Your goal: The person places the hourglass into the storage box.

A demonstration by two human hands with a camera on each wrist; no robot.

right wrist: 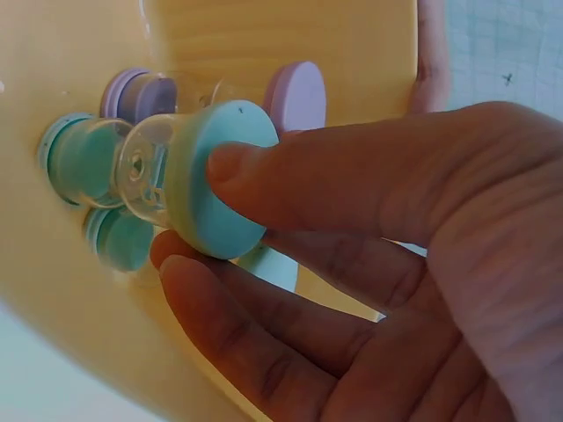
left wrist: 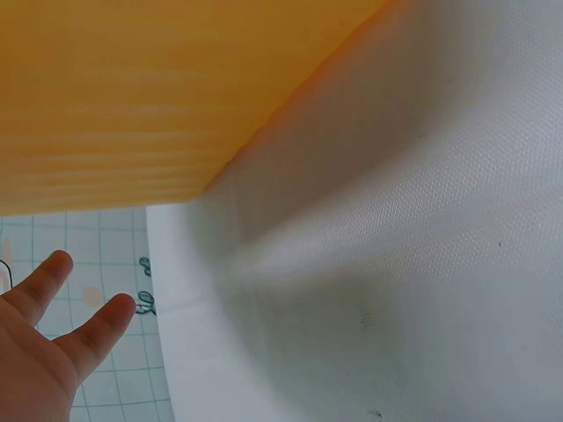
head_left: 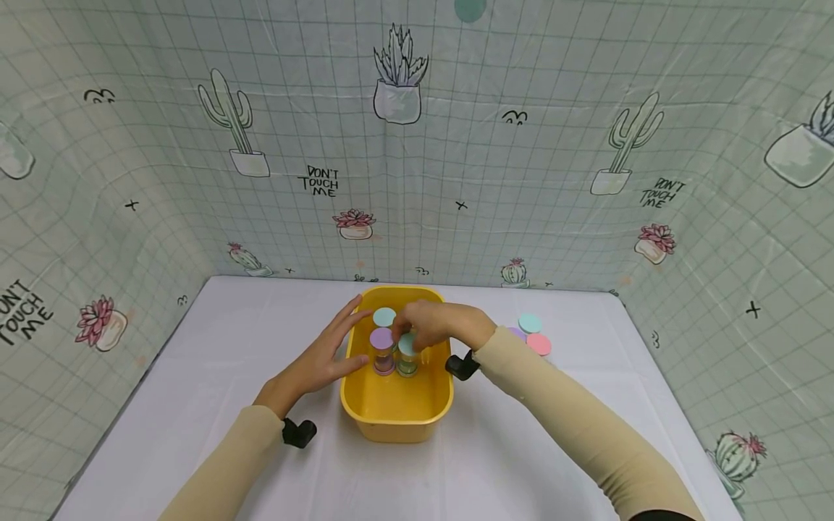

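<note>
1. Two hands work at a yellow tub (head_left: 365, 412) set mid-table. The right hand (head_left: 438, 325) reaches in from the right and pinches the teal cap of a small clear hourglass-shaped timer (head_left: 407, 354), thumb on top and fingers curled under its rim, as the right wrist view shows.
2. The left hand (head_left: 319, 362) lies flat and relaxed against the tub's left wall, fingers straight, holding nothing.
3. Just beside the held timer, inside the tub, stands a purple-capped timer (head_left: 382, 351), with another teal-capped timer (head_left: 384, 317) behind them.
4. Outside, near the right forearm, three more caps show on the white table (head_left: 195, 340): teal (head_left: 530, 323), pink (head_left: 539, 344) and a purple one, partly hidden.
5. Cactus-print sheeting (head_left: 417, 145) walls the table.
</note>
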